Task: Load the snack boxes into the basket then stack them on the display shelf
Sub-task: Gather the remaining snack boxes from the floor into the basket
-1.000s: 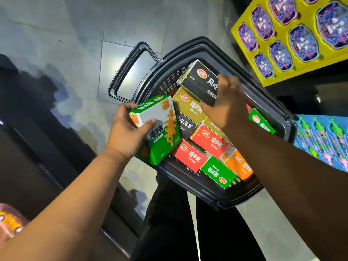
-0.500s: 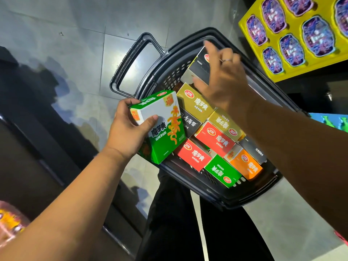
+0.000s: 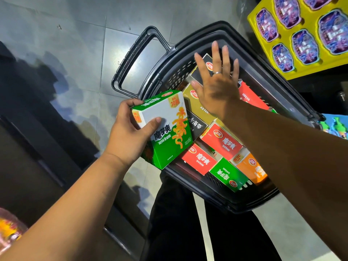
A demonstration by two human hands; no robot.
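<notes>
A black plastic basket [image 3: 190, 46] sits on the floor in front of my legs, packed with several snack boxes in red [image 3: 222, 141], olive [image 3: 195, 104], black [image 3: 196, 126], green [image 3: 228, 175] and orange [image 3: 252, 167]. My left hand [image 3: 128, 134] grips a green and white snack box [image 3: 165, 127] over the basket's left rim. My right hand [image 3: 216, 81] hovers flat with fingers spread above the olive box and a black box [image 3: 204, 64] at the far end, holding nothing.
The basket's handle [image 3: 139, 59] lies folded out to the far left on the grey tiled floor. A yellow display tray of purple packets [image 3: 301, 34] stands at the upper right. A dark shelf unit [image 3: 37, 166] runs along the left. Blue-green goods [image 3: 337, 125] show at the right edge.
My right hand let go of the black box, which now lies in the basket's far end, and spread its fingers open above it. My left hand kept holding the green box.
</notes>
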